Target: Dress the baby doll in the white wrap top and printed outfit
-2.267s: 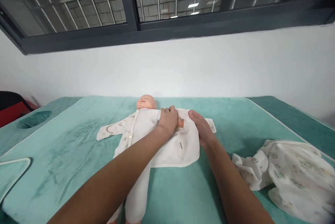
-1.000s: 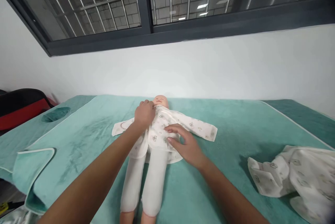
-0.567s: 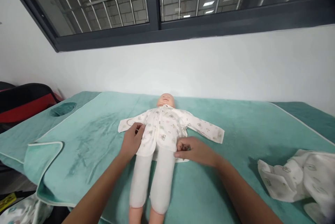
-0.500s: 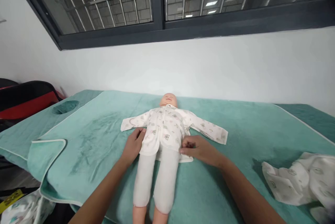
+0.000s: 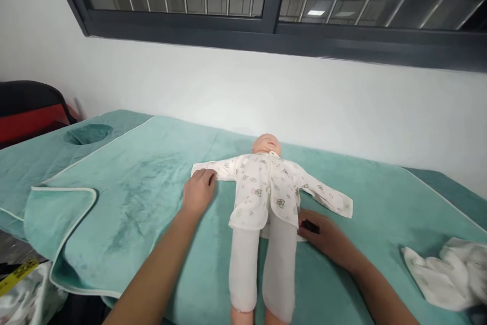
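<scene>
A baby doll (image 5: 267,143) lies on its back on the green bed cover, its head toward the wall. It wears a white printed shirt (image 5: 253,190) with both sleeves spread, and white leggings (image 5: 243,269). My left hand (image 5: 198,192) is at the cuff end of the sleeve on the left, its fingers loosely bent over the fabric without a visible grip. At the shirt's lower right side, my right hand (image 5: 325,236) has thumb and fingers pinched on the shirt edge; the fingertips are partly hidden by the cloth.
The green cover (image 5: 152,213) has a folded corner at left, near a face hole (image 5: 88,134) in the bed. A crumpled white printed garment (image 5: 449,272) lies at right. A black and red chair (image 5: 32,112) stands at far left. Behind are a wall and a barred window.
My left hand has moved from the shirt's side up to the sleeve cuff. My right hand stays by the shirt's lower edge. The camera view has turned, shifting the doll rightward.
</scene>
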{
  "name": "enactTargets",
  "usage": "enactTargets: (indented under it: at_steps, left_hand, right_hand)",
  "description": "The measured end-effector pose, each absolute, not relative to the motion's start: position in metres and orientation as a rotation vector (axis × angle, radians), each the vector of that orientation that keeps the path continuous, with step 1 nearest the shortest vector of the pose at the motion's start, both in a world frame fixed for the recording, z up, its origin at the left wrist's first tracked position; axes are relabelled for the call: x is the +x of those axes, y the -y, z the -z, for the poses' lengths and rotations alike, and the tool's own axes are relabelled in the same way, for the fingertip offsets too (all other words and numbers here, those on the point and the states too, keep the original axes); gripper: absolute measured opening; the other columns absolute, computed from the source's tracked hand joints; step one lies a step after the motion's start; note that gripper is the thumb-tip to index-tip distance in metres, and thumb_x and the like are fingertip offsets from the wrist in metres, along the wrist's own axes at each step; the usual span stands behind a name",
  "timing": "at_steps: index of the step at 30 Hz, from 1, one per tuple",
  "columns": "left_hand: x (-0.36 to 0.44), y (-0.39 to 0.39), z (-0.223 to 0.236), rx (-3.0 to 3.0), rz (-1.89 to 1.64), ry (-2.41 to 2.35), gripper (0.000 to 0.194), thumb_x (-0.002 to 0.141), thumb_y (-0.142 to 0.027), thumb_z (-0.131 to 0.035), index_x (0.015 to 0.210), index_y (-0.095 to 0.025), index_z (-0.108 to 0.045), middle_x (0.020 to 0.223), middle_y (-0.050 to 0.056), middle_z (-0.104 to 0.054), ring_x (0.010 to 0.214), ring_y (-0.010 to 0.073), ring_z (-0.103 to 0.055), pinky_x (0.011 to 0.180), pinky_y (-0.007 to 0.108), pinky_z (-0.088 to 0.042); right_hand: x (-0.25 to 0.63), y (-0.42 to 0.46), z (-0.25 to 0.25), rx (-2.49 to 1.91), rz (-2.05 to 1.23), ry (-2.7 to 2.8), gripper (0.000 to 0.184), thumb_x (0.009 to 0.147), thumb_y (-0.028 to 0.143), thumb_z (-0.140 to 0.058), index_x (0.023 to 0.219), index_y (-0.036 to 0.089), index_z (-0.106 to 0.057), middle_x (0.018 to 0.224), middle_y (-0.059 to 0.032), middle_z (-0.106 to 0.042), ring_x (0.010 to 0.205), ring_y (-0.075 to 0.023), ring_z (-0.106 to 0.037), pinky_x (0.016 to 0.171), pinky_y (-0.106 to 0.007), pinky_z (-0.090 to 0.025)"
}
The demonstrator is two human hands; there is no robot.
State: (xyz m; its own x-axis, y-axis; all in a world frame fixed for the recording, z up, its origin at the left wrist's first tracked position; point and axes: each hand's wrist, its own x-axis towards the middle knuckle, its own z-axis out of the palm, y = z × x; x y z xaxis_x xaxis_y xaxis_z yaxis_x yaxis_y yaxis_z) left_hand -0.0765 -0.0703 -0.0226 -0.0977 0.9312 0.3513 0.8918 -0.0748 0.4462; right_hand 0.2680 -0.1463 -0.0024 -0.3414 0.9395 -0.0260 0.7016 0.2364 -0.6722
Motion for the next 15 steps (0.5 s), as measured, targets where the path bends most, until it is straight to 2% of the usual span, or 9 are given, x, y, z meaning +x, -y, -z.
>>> enactTargets:
  at_steps: [5, 9, 12, 15]
  left_hand:
    - [-0.085, 0.068, 0.032, 1.991, -1.189, -2.195, 0.030, 0.089, -0.021, -0.044, 0.110, -0.020, -0.065, 0.113, 0.011, -0.061, 0.109, 0.0265, -0.055, 0.095, 0.038, -0.044]
    - [-0.094, 0.064, 0.033, 1.722, -1.310, -2.202, 0.031, 0.090, -0.029, -0.045, 0.112, -0.021, -0.065, 0.123, 0.012, -0.053, 0.117, 0.0276, -0.052, 0.099, 0.041, -0.044]
    - [-0.096, 0.062, 0.033, 1.599, -1.295, -2.143, 0.032, 0.090, -0.034, -0.045, 0.112, -0.021, -0.065, 0.123, 0.012, -0.050, 0.108, 0.0264, -0.057, 0.095, 0.042, -0.046]
    - [-0.096, 0.063, 0.033, 1.501, -1.347, -2.150, 0.029, 0.086, -0.030, -0.050, 0.109, -0.019, -0.065, 0.116, 0.012, -0.050, 0.096, 0.0245, -0.059, 0.092, 0.043, -0.047]
  right_hand:
    - [0.287, 0.132, 0.023, -1.837, -0.332, 1.740, 0.030, 0.086, 0.045, -0.049, 0.093, 0.020, -0.064, 0.097, -0.0081, -0.067, 0.088, -0.0241, -0.060, 0.079, -0.037, -0.047]
    - [0.311, 0.110, 0.037, -1.879, -0.054, 1.766, 0.041, 0.082, 0.042, -0.050, 0.111, 0.016, -0.063, 0.111, -0.0123, -0.066, 0.104, -0.0285, -0.058, 0.093, -0.042, -0.044]
    - [0.319, 0.101, 0.039, -1.935, 0.073, 1.794, 0.040, 0.084, 0.039, -0.048, 0.114, 0.017, -0.064, 0.118, -0.0122, -0.063, 0.113, -0.0293, -0.054, 0.099, -0.043, -0.041]
    - [0.318, 0.104, 0.040, -2.000, 0.131, 1.753, 0.037, 0.086, 0.036, -0.046, 0.113, 0.018, -0.065, 0.121, -0.0118, -0.062, 0.115, -0.0288, -0.054, 0.099, -0.043, -0.041]
